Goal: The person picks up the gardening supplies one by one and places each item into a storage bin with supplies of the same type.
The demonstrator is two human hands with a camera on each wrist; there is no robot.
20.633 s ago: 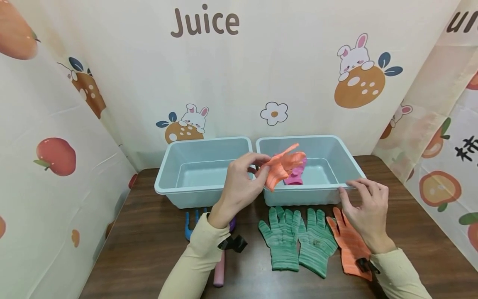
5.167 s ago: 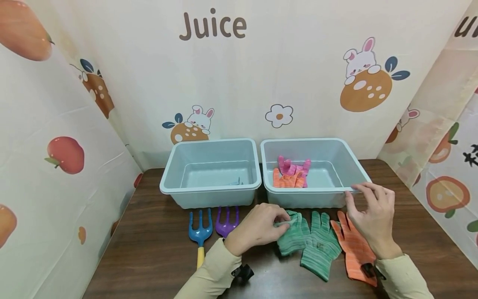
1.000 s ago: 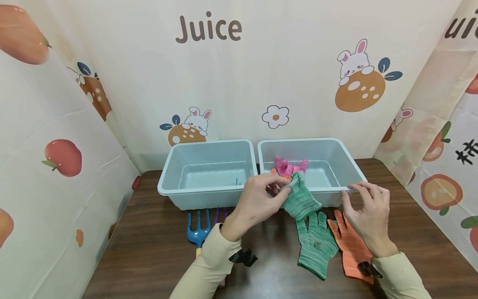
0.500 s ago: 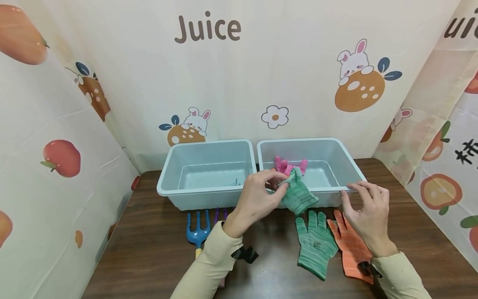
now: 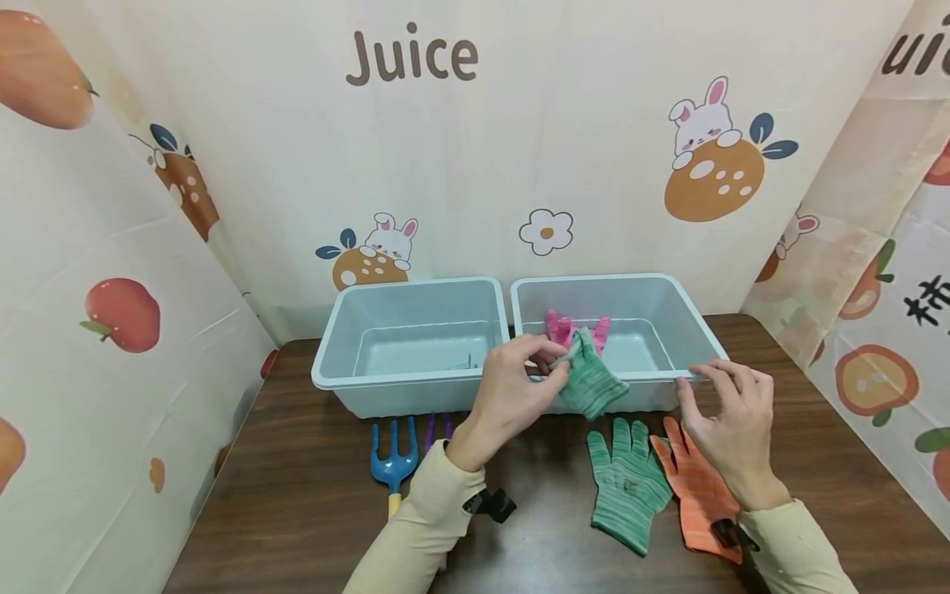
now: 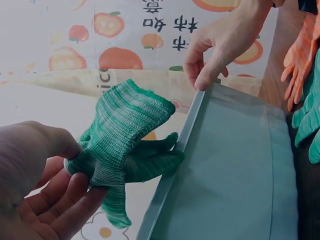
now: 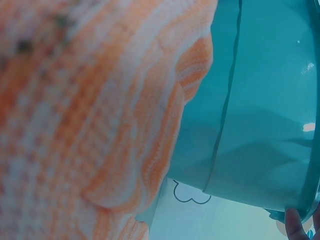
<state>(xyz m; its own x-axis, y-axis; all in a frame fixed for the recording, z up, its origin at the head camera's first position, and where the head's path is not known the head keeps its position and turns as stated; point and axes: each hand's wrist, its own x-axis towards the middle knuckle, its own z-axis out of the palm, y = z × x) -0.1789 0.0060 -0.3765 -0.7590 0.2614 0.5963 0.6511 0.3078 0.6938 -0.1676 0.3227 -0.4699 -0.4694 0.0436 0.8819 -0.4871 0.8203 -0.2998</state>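
My left hand (image 5: 517, 388) pinches a folded green knit glove (image 5: 591, 381) over the front rim of the right light-blue bin (image 5: 671, 377). In the left wrist view the glove (image 6: 125, 132) hangs from thumb and fingers, its loose fingers at the rim. A pink glove (image 5: 560, 327) lies inside that bin, partly covered by the green one. My right hand (image 5: 735, 429) grips the bin's front rim near its right corner, thumb outside. Beneath that hand an orange glove (image 5: 698, 495) lies on the table beside a second green glove (image 5: 631, 487); it fills much of the right wrist view.
A second light-blue bin (image 5: 408, 378) stands to the left, close beside the first. In front of it lie a blue hand fork (image 5: 394, 464) with a yellow handle and a purple fork (image 5: 438, 426), mostly hidden by my left arm. Printed curtains surround the brown table (image 5: 297, 495).
Since a few seconds ago, my left hand has lifted the green glove off the table to the right bin's rim. In the last second it moves slightly farther over the bin. The right hand stays put.
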